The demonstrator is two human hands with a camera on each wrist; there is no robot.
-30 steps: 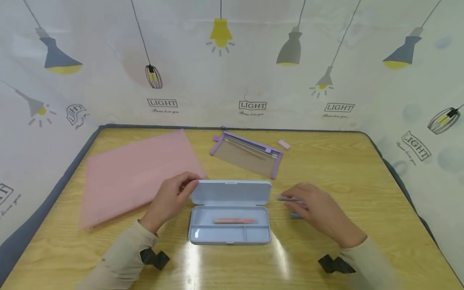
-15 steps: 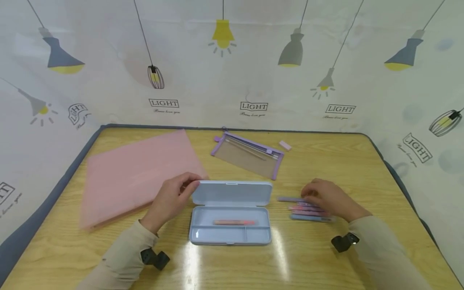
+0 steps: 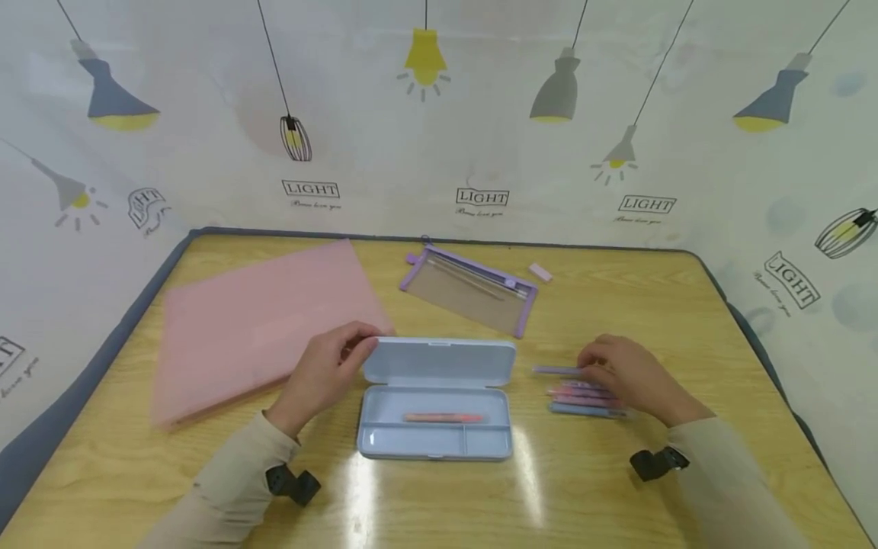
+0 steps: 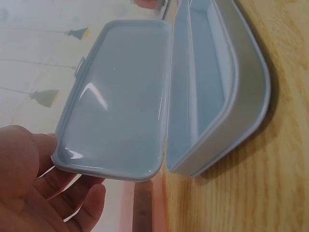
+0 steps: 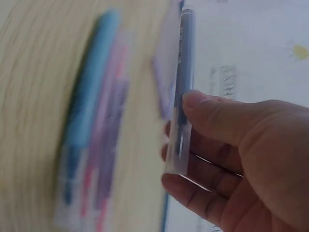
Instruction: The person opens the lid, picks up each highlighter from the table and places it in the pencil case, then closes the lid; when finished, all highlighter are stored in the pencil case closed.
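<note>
The right hand (image 3: 626,374) pinches a grey-violet pen (image 5: 184,72) with a clear cap, the thumb pressed on the barrel close to the cap and the fingers behind it. In the head view this pen lies just beyond the far side of a small row of pens, its free end toward the case on the left. A light pinch on the barrel rather than the cap seems the safer hold, since a cap could slip off; lowering the pen lengthwise and level would probably suit a shallow tray best.

The left hand (image 3: 328,374) has thumb and fingers clamped on the far left corner of the raised lid (image 3: 439,363). Steady, gentle support there should do, as pushing hard might strain the hinge or shift the case.

The light-blue pencil case (image 3: 504,450) sits between the hands. Its base has one long far compartment and two near ones, the left longer than the right. A peach-pink pen (image 3: 442,418) lies in the far compartment, just beside the divider; nothing shows in the near two.

On the table (image 3: 686,320) to the right, the row includes a blue pen (image 3: 579,409), nearest, with pink and purple ones beyond. Farther off, a purple-edged mesh pouch (image 3: 456,299) shows something slender along its zip, too indistinct to name.
</note>
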